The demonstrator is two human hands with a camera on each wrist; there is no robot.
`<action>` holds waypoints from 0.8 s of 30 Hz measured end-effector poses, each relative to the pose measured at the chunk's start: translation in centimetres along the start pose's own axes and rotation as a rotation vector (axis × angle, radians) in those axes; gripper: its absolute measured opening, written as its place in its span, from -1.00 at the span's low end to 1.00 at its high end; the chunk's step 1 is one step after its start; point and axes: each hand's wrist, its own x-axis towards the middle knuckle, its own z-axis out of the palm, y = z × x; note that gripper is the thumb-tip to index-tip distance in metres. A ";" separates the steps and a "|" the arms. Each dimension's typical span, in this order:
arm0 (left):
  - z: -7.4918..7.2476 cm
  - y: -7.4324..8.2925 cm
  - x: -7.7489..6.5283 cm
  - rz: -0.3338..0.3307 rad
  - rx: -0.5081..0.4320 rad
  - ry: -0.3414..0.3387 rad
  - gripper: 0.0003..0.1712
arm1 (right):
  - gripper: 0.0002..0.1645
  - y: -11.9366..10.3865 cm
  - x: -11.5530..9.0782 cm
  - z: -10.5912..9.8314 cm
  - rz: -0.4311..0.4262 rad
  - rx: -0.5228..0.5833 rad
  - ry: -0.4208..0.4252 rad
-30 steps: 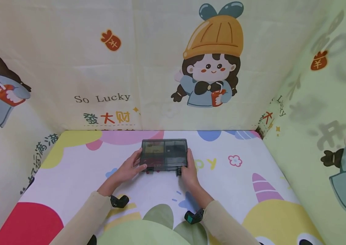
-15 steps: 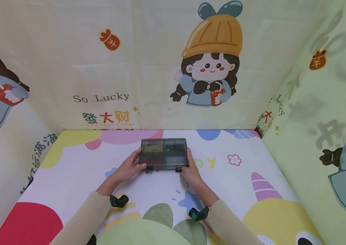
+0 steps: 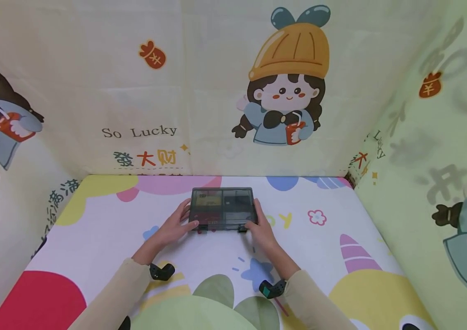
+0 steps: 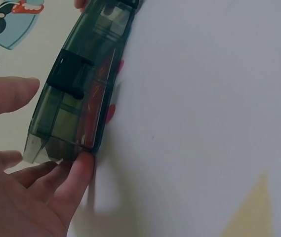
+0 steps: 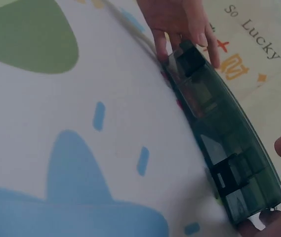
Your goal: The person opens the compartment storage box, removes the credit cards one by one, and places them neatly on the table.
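A dark, see-through plastic storage box (image 3: 237, 201) with a divided inside is held level, close over the table, its lid down. Two black latches, a left one (image 3: 202, 227) and a right one (image 3: 242, 228), sit along its near side. Yellow and red pieces show through the left compartments. My left hand (image 3: 175, 224) grips the left end, fingers (image 4: 83, 170) against the end wall and thumb over the top side. At the other end my right hand (image 3: 261, 227) holds the box, its thumb by the right latch. In the right wrist view only its fingertips (image 5: 266, 227) and thumb show.
A table cover (image 3: 105, 247) with coloured cartoon prints lies beneath. Printed cloth walls (image 3: 213, 114) stand behind and at both sides. A small black camera sits on the left wrist (image 3: 162, 272) and another on the right wrist (image 3: 272, 289).
The right latch hung lower one second ago and now lies up against the box's near side. My right hand and forearm have shifted slightly right. The left hand keeps its hold.
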 end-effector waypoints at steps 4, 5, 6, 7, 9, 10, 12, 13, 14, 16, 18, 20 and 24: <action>0.2 0.4 -0.1 -0.002 -0.013 0.000 -0.01 | -0.06 -0.7 -0.2 -0.3 -0.053 -0.074 0.017; 0.3 0.5 -0.1 0.004 -0.009 0.001 0.00 | -0.07 -0.8 -0.2 -0.4 -0.058 -0.089 0.017; 0.4 0.6 -0.2 0.008 -0.007 0.003 0.00 | -0.08 -0.9 -0.3 -0.4 -0.065 -0.102 0.016; 0.5 0.6 -0.2 0.009 -0.006 0.005 0.01 | -0.08 -1.0 -0.3 -0.5 -0.066 -0.109 0.015; 0.7 0.7 -0.2 0.017 0.002 0.012 0.04 | -0.07 -1.0 -0.2 -0.6 -0.059 -0.111 0.010; 0.7 0.7 -0.2 0.018 0.008 0.014 0.05 | -0.07 -0.9 -0.2 -0.7 -0.058 -0.109 0.007; 0.8 0.6 -0.2 0.014 0.007 0.013 0.07 | -0.06 -0.8 0.0 -0.8 -0.052 -0.099 -0.004; 0.8 0.6 -0.2 0.014 0.001 0.008 0.08 | -0.05 -0.8 0.0 -0.9 -0.050 -0.096 -0.011; 0.8 0.7 -0.2 0.013 -0.008 0.006 0.08 | -0.05 -0.7 0.2 -1.0 -0.056 -0.100 -0.019; 0.9 0.7 -0.2 0.014 -0.033 -0.005 0.07 | -0.04 -0.7 0.2 -1.1 -0.065 -0.109 -0.034; 1.1 0.7 -0.2 0.026 -0.061 -0.013 0.04 | -0.04 -0.6 0.4 -1.1 -0.074 -0.122 -0.047; 1.2 0.7 -0.1 0.044 -0.078 -0.013 0.02 | -0.04 -0.6 0.4 -1.2 -0.083 -0.138 -0.056; 1.5 0.5 0.3 0.062 -0.073 -0.009 -0.01 | -0.04 -0.6 0.4 -1.2 -0.086 -0.144 -0.074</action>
